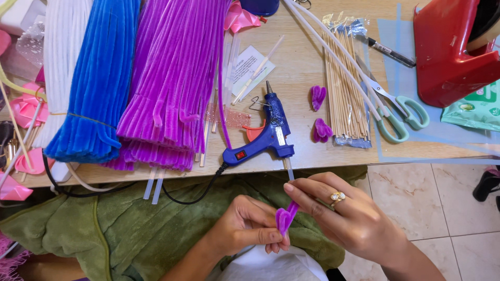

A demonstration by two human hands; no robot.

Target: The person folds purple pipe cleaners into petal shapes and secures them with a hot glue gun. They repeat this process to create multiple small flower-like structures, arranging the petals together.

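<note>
Both hands work low over a green cloth (130, 224) on the lap. The left hand (250, 224) has its grip closed, pinching a small purple fuzzy pipe-cleaner petal (285, 217); the right hand (344, 218), with a gold ring, closes its grip on the petal's upper end. Just above, at the edge of the wooden surface (302, 62), lies a blue glue gun (265, 136). Two more purple petals (319, 97) sit beside a pack of wooden sticks (346, 99), near green-handled scissors (403, 112).
</note>
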